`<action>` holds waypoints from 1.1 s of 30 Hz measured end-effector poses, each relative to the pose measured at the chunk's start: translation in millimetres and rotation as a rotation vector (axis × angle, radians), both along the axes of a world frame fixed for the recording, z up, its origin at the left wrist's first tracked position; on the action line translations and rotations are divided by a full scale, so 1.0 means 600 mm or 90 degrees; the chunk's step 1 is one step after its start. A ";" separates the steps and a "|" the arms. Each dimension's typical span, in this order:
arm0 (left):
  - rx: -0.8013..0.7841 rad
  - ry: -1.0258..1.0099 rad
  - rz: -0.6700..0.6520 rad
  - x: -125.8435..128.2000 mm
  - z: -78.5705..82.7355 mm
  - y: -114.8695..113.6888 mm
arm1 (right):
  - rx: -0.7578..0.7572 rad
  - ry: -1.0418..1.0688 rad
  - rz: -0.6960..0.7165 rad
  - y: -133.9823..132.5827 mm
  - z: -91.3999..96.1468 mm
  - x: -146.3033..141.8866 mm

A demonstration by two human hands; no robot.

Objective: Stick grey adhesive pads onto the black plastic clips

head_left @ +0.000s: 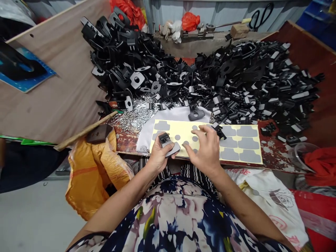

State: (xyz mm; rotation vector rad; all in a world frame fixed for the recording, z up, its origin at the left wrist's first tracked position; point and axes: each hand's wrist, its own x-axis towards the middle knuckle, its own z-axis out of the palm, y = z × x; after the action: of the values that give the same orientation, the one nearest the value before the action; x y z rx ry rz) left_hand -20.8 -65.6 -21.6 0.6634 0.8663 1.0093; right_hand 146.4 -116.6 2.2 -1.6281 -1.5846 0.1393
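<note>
My left hand (158, 154) is closed on a black plastic clip (165, 140) with a grey pad along its lower face, held over the near edge of the bench. To its right, my right hand (206, 148) hovers over a yellow sticker sheet (183, 127), thumb and fingers apart, with nothing visible between them. Grey die-cut stickers (247, 143) fill the sheet's right end, and small grey discs (177, 137) dot its middle. A small black plastic part (218, 131) lies beside my right hand's knuckles. Beyond the sheet, another black part (196, 113) rests on white cloth (168, 113).
Heaps of black plastic parts (236, 77) cover the back of the bench. Metal pins (133, 113) lie in a pile at left, near a wooden stick (86, 131). A yellow bag (86, 175) hangs at the front left, a white sack (273, 199) at right. Wooden boards (60, 66) wall the sides.
</note>
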 end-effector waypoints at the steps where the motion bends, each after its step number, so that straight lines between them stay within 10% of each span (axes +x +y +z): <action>1: -0.008 -0.001 -0.003 -0.001 0.000 0.002 | -0.033 0.051 0.027 0.003 0.004 0.006; 11: -0.031 0.040 -0.181 -0.007 0.035 -0.025 | -0.283 0.464 0.197 0.024 -0.038 -0.016; 15: -0.067 0.148 -0.373 -0.037 0.035 -0.021 | -0.278 0.308 0.209 -0.021 -0.015 0.020; 18: -0.095 0.241 -0.479 -0.039 0.095 0.035 | -0.116 0.042 0.053 -0.060 -0.002 0.072; 22: 0.130 0.109 -0.224 -0.015 0.245 0.170 | -0.073 -0.201 -0.104 -0.074 -0.036 0.140; 25: 0.240 -0.012 -0.023 0.003 0.294 0.239 | -0.085 -0.270 -0.139 -0.070 -0.078 0.167; 30: 0.045 0.085 -0.386 0.026 0.174 0.173 | 0.026 -0.313 -0.155 -0.075 -0.089 0.180; 33: -0.041 0.050 -0.468 0.037 0.100 0.094 | 0.118 -0.321 -0.023 -0.071 -0.066 0.146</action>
State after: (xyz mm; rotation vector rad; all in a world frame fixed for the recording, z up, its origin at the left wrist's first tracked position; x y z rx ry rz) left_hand 1.5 -9.1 38.4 0.8803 0.6371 0.2949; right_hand 233.9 -159.3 -37.5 -1.6204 -1.8712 -0.4586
